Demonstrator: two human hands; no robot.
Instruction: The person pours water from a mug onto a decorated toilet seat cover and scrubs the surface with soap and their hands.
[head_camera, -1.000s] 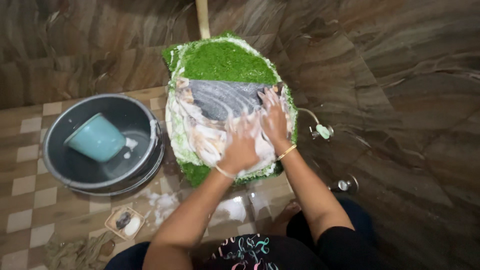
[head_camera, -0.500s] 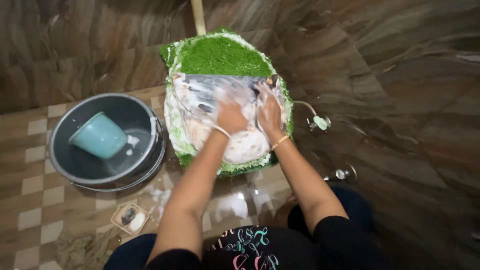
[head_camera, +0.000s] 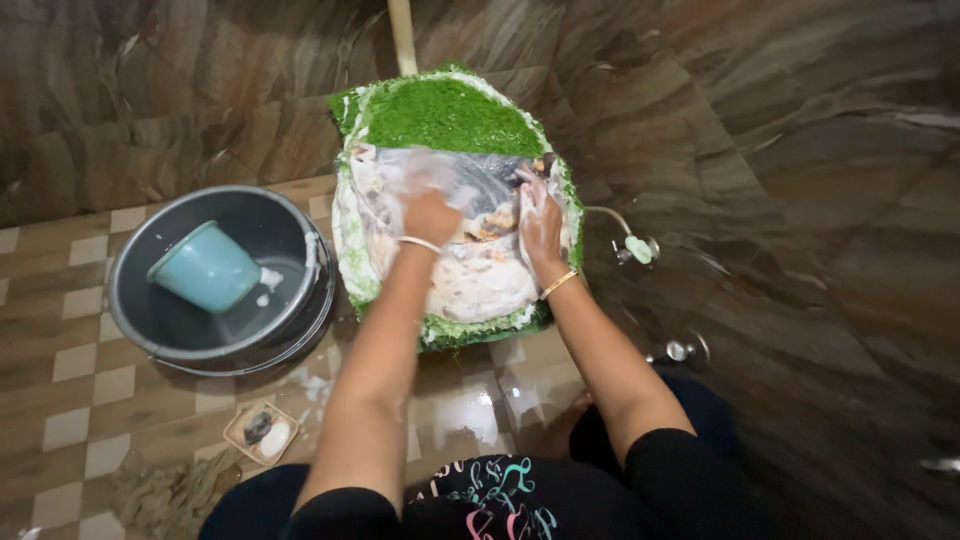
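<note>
A wet, soapy cloth (head_camera: 475, 275), pale with grey and orange patches, is spread over a green shaggy mat (head_camera: 445, 115) that leans against the brown tiled wall. My left hand (head_camera: 430, 210) presses on the upper left part of the cloth, blurred by motion. My right hand (head_camera: 540, 225) lies flat with fingers spread on the cloth's right side, holding it against the mat. Each wrist wears a thin bangle.
A round metal basin (head_camera: 295, 310) with water and a tilted teal mug (head_camera: 207, 267) stands on the checked floor at left. A small soap dish (head_camera: 260, 432) and a rag (head_camera: 160, 495) lie near my knee. A tap (head_camera: 635, 248) projects from the right wall.
My left hand has slid up and to the left across the cloth, from its lower middle to its upper left. My right hand has stayed on the right side.
</note>
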